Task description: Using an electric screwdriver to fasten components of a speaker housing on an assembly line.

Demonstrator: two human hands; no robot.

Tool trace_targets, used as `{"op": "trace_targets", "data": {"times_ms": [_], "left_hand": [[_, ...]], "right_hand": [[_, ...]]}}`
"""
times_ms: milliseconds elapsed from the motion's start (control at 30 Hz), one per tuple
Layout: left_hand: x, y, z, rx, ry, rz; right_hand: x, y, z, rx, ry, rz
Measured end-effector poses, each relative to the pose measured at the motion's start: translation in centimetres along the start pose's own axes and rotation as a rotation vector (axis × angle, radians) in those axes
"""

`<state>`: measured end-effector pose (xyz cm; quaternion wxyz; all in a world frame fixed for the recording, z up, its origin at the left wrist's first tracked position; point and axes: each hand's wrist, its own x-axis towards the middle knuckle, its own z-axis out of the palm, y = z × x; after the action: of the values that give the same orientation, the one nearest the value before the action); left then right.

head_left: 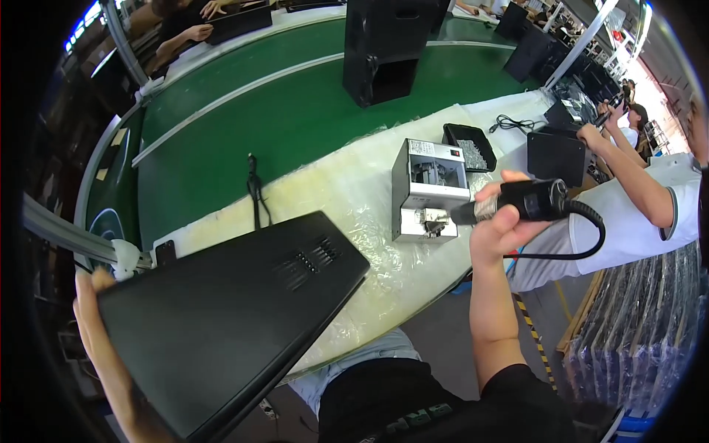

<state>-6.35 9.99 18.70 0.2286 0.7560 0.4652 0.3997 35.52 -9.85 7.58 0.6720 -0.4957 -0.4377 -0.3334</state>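
Right hand: fingers wrapped round black electric screwdriver, long axis roughly crosswise, nose pointing left at screw feeder on tabletop; tip contact unclear. Right hand nearer feeder. Left hand at left edge of black cabinet; fingers partly hidden, cannot tell grip.

Panel left of machine, apparent screws in tray at machine's back right

Grey floor, long green conveyor
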Motion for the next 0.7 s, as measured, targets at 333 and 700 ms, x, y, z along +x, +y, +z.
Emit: {"op": "trace_targets", "data": {"times_ms": [333, 700], "left_hand": [[8.3, 12.7, 10.1, -0.078, -0.893, 0.266], [8.3, 13.3, 12.1, 0.082, -0.854, 0.438]], "right_hand": [[-1.5, 0.3, -0.2, 0.054, -0.033, 0.316], [16.7, -8.5, 6.9, 0.472, -0.040, 0.195]]}}
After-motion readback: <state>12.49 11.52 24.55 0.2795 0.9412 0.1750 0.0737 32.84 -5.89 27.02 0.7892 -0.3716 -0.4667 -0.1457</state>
